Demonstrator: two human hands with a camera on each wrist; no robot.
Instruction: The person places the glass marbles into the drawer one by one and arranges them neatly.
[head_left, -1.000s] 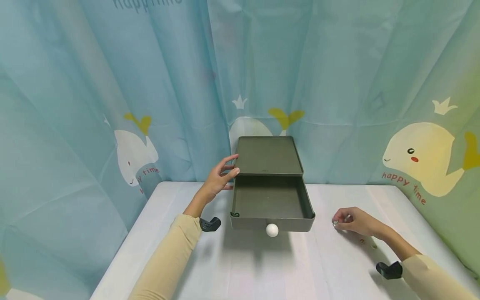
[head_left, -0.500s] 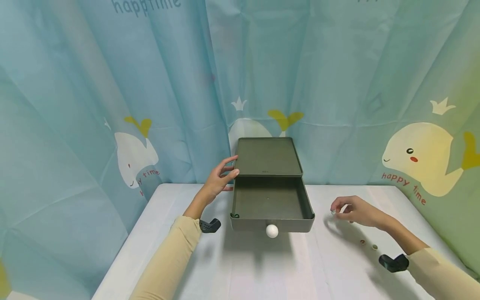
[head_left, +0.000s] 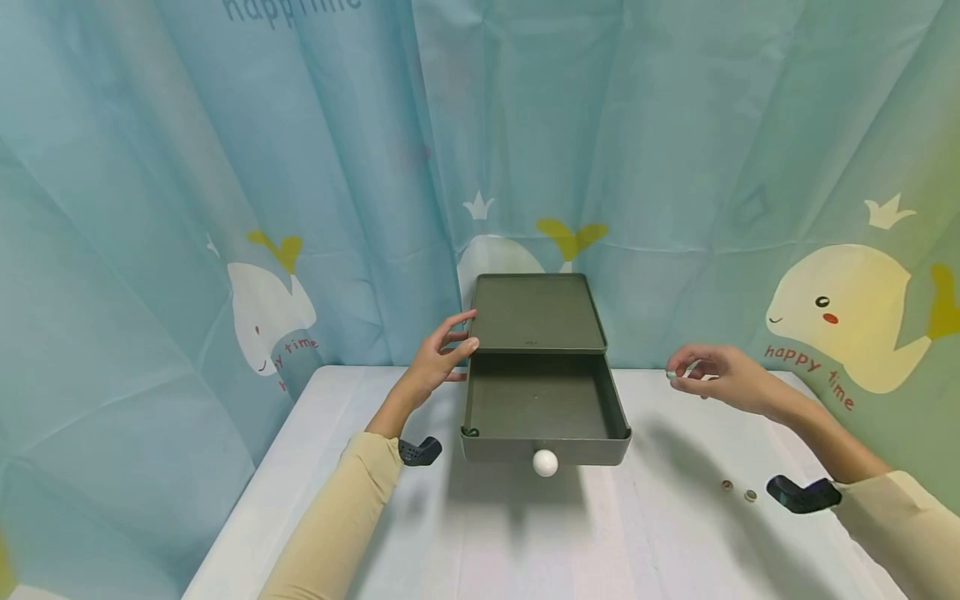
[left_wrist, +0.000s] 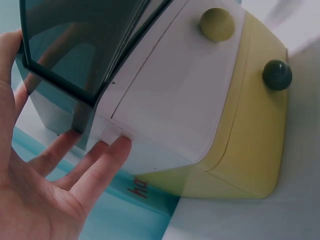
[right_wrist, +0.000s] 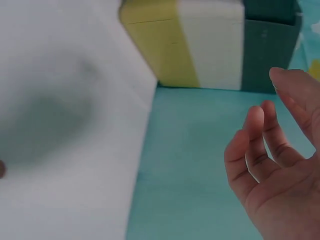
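Observation:
A small cabinet [head_left: 536, 312] with dark green, white and yellow tiers stands at the table's back; its dark green top drawer [head_left: 536, 400] is pulled out, white knob [head_left: 545, 463] facing me. In the drawer's front left corner lies a tiny dark green thing [head_left: 470, 432]. My left hand [head_left: 432, 358] rests against the cabinet's left side, fingers spread; the left wrist view shows fingertips [left_wrist: 122, 145] touching its white tier. To the right of the drawer, my right hand [head_left: 716, 377], raised above the table, pinches a tiny pale shiny thing [head_left: 670, 374], its kind unclear. The right wrist view does not show it.
Two small ring-like things, one reddish [head_left: 727, 485] and one pale [head_left: 750, 496], lie on the white tabletop [head_left: 675, 533] below my right hand. A blue-green curtain [head_left: 675, 150] with whale prints hangs behind the table and along its sides.
My right hand has lifted off the table, rising toward the back with the tiny shiny thing. The two ring-like things have come into fuller view. My left hand and the drawer stay put.

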